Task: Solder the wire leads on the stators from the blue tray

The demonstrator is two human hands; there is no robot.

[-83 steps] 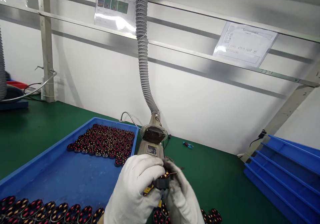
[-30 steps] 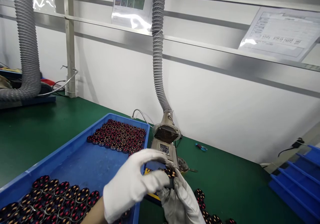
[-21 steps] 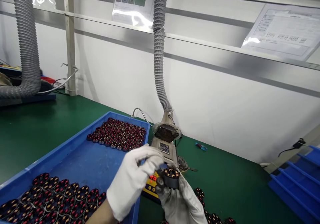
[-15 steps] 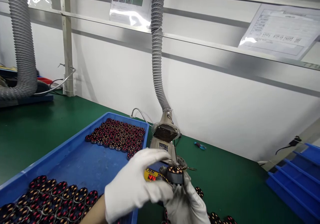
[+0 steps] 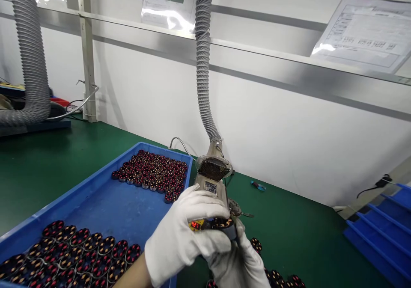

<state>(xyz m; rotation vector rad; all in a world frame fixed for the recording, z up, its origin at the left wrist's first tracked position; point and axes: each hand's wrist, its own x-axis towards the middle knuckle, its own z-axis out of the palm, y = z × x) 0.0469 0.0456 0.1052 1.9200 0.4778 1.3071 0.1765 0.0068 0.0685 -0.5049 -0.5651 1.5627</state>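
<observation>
My left hand (image 5: 189,232), in a white glove, has its thumb and fingers closed round the left side of a dark round part (image 5: 224,226) with copper-coloured segments on top. On the other side, my right hand (image 5: 239,258), also gloved, grips the same part with its fingers. Just behind my left fingers, a yellow unit with a red display (image 5: 196,224) is mostly covered. The metal device (image 5: 210,185) with a round fan-like opening stands beyond both hands.
A blue tray (image 5: 128,206) on the left holds many round parts in two groups. More parts (image 5: 279,279) lie on the green table (image 5: 308,232) at lower right. A grey hose (image 5: 204,65) hangs above the device. Small blue-handled pliers (image 5: 257,185) and blue racks (image 5: 382,232) are at right.
My left hand has moved right and its fingers have closed onto the dark round part, covering more of the yellow unit. My right hand keeps hold of the part. The view has shifted slightly.
</observation>
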